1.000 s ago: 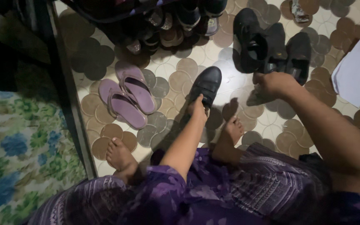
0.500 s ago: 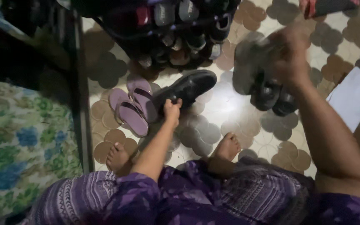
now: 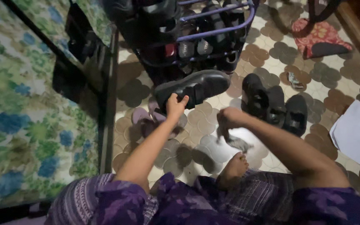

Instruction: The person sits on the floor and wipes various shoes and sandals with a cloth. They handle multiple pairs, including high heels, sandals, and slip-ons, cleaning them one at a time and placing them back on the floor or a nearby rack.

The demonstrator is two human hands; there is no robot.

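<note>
My left arm stretched forward, left hand [image 3: 176, 106] raised, fingers curled in a grip, thumb up. My right forearm angled inward across view, right hand [image 3: 228, 118] closed in a loose fist, knuckles up. One bare foot [image 3: 234, 167] below.

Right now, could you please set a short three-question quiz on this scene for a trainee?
1. True or false: the left hand holds the black shoe up off the floor.
2. What does the right hand grip? A) a grey cloth B) a sandal C) a brush
3. Fill in: behind the lifted shoe stands a purple shoe ____.

Key: 1 true; 2 A; 3 rack.
</note>
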